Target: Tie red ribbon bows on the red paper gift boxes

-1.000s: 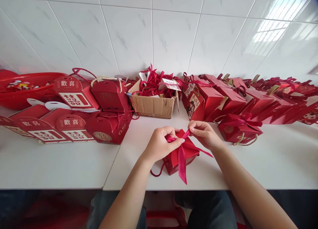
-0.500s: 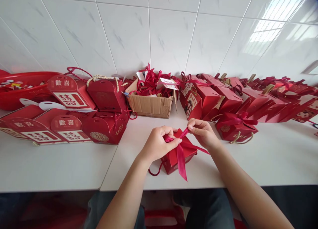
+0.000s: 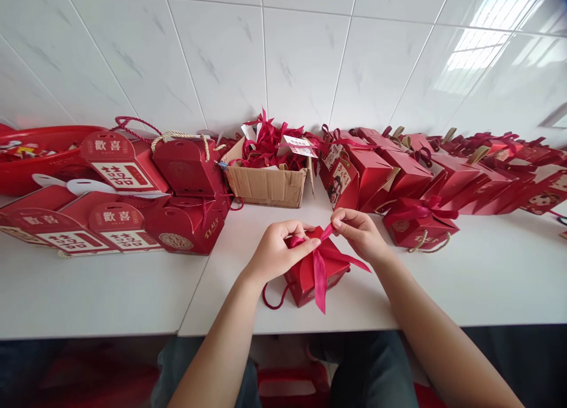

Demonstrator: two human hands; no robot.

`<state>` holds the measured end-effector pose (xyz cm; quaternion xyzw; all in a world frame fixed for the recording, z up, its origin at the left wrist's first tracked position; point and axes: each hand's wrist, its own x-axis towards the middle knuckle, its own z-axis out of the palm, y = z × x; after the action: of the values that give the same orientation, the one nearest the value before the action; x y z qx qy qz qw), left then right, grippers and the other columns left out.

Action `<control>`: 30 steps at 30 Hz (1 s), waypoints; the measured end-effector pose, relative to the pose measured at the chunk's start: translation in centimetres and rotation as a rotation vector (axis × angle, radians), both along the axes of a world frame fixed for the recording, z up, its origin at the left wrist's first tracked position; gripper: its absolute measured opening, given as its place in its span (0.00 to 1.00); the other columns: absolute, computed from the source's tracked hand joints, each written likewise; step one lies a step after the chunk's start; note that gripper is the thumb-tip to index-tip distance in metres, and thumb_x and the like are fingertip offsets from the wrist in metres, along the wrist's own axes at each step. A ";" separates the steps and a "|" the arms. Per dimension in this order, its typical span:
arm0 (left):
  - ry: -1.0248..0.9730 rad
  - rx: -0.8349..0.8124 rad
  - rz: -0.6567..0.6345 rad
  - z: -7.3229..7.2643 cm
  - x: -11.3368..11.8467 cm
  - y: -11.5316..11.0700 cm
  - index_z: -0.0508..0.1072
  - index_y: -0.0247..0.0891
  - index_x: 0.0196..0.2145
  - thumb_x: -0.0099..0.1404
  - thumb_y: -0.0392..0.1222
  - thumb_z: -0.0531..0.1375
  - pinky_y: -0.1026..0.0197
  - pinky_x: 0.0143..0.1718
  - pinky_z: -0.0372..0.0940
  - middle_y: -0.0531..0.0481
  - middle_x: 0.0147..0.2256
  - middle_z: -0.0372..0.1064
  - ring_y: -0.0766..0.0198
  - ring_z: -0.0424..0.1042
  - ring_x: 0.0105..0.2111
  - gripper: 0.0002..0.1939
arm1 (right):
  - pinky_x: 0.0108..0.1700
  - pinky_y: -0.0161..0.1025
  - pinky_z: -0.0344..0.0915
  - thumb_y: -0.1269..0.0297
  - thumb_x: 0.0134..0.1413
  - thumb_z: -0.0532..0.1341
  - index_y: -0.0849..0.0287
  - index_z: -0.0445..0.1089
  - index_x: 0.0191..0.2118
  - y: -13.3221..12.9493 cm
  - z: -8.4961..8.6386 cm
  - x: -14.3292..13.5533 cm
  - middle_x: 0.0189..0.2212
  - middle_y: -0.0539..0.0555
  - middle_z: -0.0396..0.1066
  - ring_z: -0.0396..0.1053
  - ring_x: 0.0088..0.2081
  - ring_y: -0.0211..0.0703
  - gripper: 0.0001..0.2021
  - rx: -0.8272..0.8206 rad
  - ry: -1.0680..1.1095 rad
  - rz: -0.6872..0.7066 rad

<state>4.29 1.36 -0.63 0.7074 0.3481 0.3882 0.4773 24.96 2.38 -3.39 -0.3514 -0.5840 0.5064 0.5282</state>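
Note:
A small red gift box [image 3: 305, 285] sits on the white table in front of me, with a dark red cord handle [image 3: 275, 304] hanging off its left side. A shiny crimson ribbon [image 3: 319, 278] lies across its top, one tail falling down the front and another stretching to the right. My left hand [image 3: 283, 248] pinches the ribbon over the lid, thumb pointing right. My right hand [image 3: 359, 234] grips a ribbon loop between thumb and fingertips just above the box's back right. The knot is partly hidden by my left fingers.
A cardboard box [image 3: 266, 186] full of red ribbons stands behind. To the left are stacked red boxes [image 3: 188, 166] and a red basin [image 3: 44, 163] of small wrapped items. Rows of red boxes [image 3: 407, 175] fill the right back, with one ribboned box [image 3: 420, 225] in front of them.
Both hands keep their hold on the ribbon. The front tail has shifted slightly left, and the view has moved a little.

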 end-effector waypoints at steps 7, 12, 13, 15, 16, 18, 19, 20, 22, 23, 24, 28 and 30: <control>-0.090 -0.060 -0.062 0.5 -0.4 0.2 0.62 0.37 0.22 0.63 0.47 0.58 0.58 0.48 0.63 0.46 0.36 0.73 0.57 0.71 0.45 0.16 | 0.42 0.40 0.64 0.56 0.56 0.62 0.53 0.71 0.41 0.0 1.3 1.1 0.38 0.53 0.67 0.65 0.38 0.41 0.10 0.111 -0.036 -0.108; -0.058 -0.095 0.006 0.2 -0.5 0.4 0.66 0.35 0.21 0.63 0.51 0.58 0.59 0.46 0.63 0.44 0.44 0.70 0.58 0.71 0.43 0.19 | 0.52 0.48 0.62 0.61 0.54 0.64 0.55 0.75 0.34 -1.5 4.8 0.4 0.44 0.57 0.66 0.64 0.49 0.49 0.05 0.435 -0.546 -0.019; -0.052 -0.095 0.000 0.2 -0.5 0.4 0.68 0.35 0.21 0.63 0.52 0.58 0.59 0.46 0.63 0.44 0.45 0.69 0.58 0.70 0.43 0.19 | 0.52 0.49 0.61 0.62 0.54 0.64 0.55 0.75 0.33 -1.8 5.4 0.0 0.46 0.58 0.66 0.64 0.49 0.50 0.05 0.483 -0.652 0.023; -0.050 -0.099 -0.017 0.1 -0.6 0.5 0.70 0.35 0.22 0.64 0.52 0.57 0.59 0.46 0.62 0.44 0.46 0.68 0.57 0.70 0.45 0.20 | 0.52 0.51 0.62 0.62 0.55 0.63 0.54 0.76 0.34 -2.2 5.9 -0.8 0.48 0.57 0.66 0.64 0.49 0.50 0.05 0.541 -0.809 0.087; -0.054 -0.104 -0.026 0.1 -0.6 0.5 0.71 0.35 0.23 0.64 0.52 0.56 0.59 0.45 0.62 0.44 0.46 0.68 0.57 0.70 0.45 0.19 | 0.52 0.51 0.62 0.62 0.54 0.64 0.54 0.76 0.35 -2.3 6.0 -1.2 0.48 0.57 0.66 0.64 0.48 0.50 0.05 0.552 -0.853 0.102; -0.068 -0.117 -0.038 0.1 -0.6 0.5 0.72 0.35 0.25 0.64 0.52 0.56 0.59 0.44 0.62 0.45 0.46 0.67 0.57 0.70 0.45 0.18 | 0.51 0.52 0.62 0.62 0.54 0.64 0.54 0.76 0.35 -2.4 5.9 -1.7 0.47 0.57 0.67 0.64 0.48 0.50 0.05 0.559 -0.883 0.106; -0.079 -0.122 -0.045 0.1 -0.6 0.5 0.71 0.35 0.24 0.64 0.51 0.57 0.59 0.45 0.62 0.45 0.46 0.67 0.57 0.69 0.46 0.18 | 0.51 0.52 0.62 0.62 0.54 0.64 0.54 0.76 0.36 -2.4 5.8 -1.9 0.47 0.57 0.67 0.64 0.48 0.50 0.05 0.563 -0.879 0.101; -0.090 -0.127 -0.052 0.1 -0.6 0.4 0.70 0.35 0.24 0.64 0.51 0.57 0.59 0.45 0.62 0.45 0.46 0.67 0.57 0.69 0.47 0.18 | 0.51 0.52 0.62 0.62 0.54 0.64 0.54 0.76 0.36 -2.4 5.6 -2.0 0.46 0.57 0.67 0.64 0.48 0.50 0.05 0.566 -0.870 0.094; -0.102 -0.132 -0.046 0.1 -0.6 0.4 0.68 0.36 0.21 0.63 0.49 0.58 0.59 0.46 0.61 0.45 0.44 0.68 0.55 0.68 0.49 0.17 | 0.51 0.52 0.62 0.63 0.54 0.64 0.54 0.76 0.35 -2.3 5.4 -2.1 0.45 0.57 0.68 0.65 0.47 0.50 0.04 0.571 -0.853 0.078; -0.097 -0.133 -0.037 0.2 -0.5 0.4 0.67 0.36 0.20 0.63 0.48 0.58 0.60 0.46 0.61 0.45 0.42 0.69 0.55 0.67 0.49 0.18 | 0.50 0.51 0.62 0.64 0.54 0.64 0.54 0.76 0.34 -2.3 5.3 -2.1 0.45 0.57 0.68 0.65 0.47 0.49 0.04 0.572 -0.846 0.071; -0.087 -0.131 -0.027 0.2 -0.5 0.4 0.65 0.36 0.19 0.62 0.48 0.59 0.60 0.45 0.62 0.46 0.40 0.69 0.55 0.67 0.48 0.18 | 0.50 0.50 0.63 0.64 0.54 0.64 0.55 0.76 0.34 -2.2 5.2 -2.1 0.44 0.57 0.68 0.66 0.46 0.49 0.04 0.572 -0.840 0.065; -0.035 -0.099 -0.031 0.3 -0.3 0.4 0.62 0.35 0.18 0.61 0.47 0.60 0.61 0.42 0.62 0.47 0.41 0.68 0.58 0.70 0.42 0.19 | 0.48 0.48 0.64 0.67 0.54 0.63 0.56 0.75 0.35 -2.3 5.1 -2.2 0.43 0.57 0.68 0.66 0.43 0.47 0.04 0.579 -0.839 0.066; -0.024 -0.078 -0.037 0.2 -0.3 0.4 0.62 0.35 0.18 0.61 0.46 0.59 0.61 0.42 0.62 0.47 0.42 0.67 0.59 0.69 0.42 0.18 | 0.48 0.48 0.63 0.69 0.53 0.63 0.57 0.74 0.35 -2.4 5.1 -2.3 0.43 0.57 0.68 0.66 0.43 0.47 0.04 0.590 -0.854 0.071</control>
<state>4.01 1.79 -0.39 0.6900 0.3441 0.3739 0.5154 22.62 -0.01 1.66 -0.3430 -0.8768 0.1493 0.3020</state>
